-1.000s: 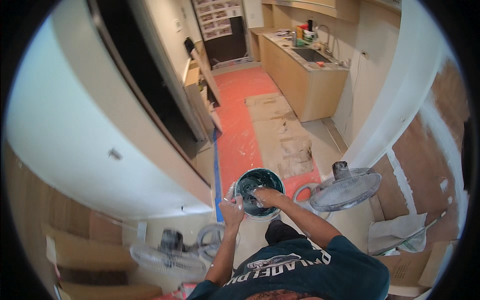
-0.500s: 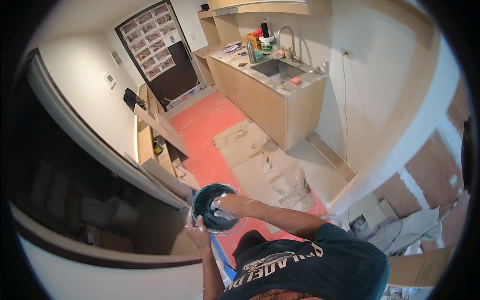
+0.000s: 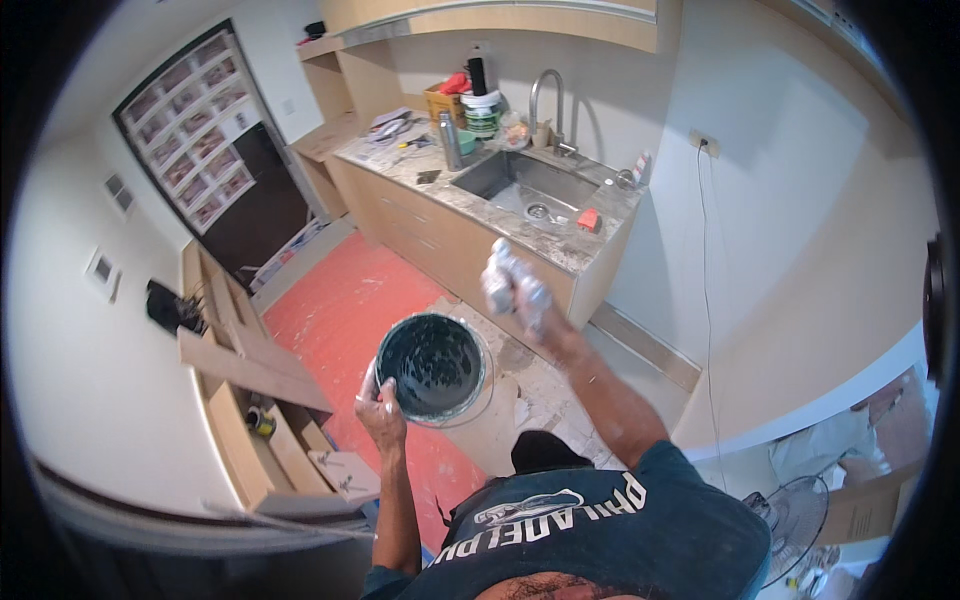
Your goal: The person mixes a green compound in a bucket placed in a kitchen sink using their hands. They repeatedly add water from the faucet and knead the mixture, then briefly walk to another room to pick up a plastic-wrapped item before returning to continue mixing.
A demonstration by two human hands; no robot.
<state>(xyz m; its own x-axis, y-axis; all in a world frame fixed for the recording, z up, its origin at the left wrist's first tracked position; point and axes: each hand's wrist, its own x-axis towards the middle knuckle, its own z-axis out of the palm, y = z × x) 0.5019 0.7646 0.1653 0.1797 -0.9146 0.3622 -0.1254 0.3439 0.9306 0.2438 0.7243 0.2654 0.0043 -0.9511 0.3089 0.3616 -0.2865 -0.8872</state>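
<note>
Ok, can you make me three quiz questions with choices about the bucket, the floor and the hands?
1. Where is the sink?
A. in the counter ahead
B. on the floor
C. by the dark door

2. What colour is the floor sheet?
A. blue
B. red-orange
C. green

3. What is the left hand doing?
A. hanging free
B. holding the bucket by its rim
C. turning the tap

Answers: 1 A, the basin is set in the stone counter. 2 B, the covering looks red-orange. 3 B, its fingers grip the dark bucket's edge.
</note>
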